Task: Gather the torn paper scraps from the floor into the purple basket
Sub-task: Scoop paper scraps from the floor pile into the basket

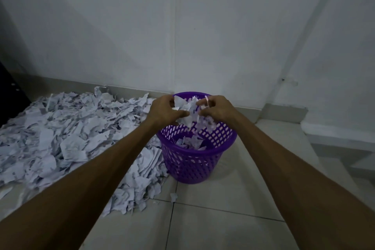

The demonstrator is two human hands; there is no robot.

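Two hands, left (pixel 163 110) and right (pixel 218 109), were held over basket (pixel 194 166); fingers curled, pinching scraps (pixel 187 110) between them. Pile (pixel 67 142) was left on floor (pixel 223 219).

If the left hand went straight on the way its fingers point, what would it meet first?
The left hand points toward the right hand. It would first press into the paper bunch they hold above the purple basket, probably before touching the right hand.
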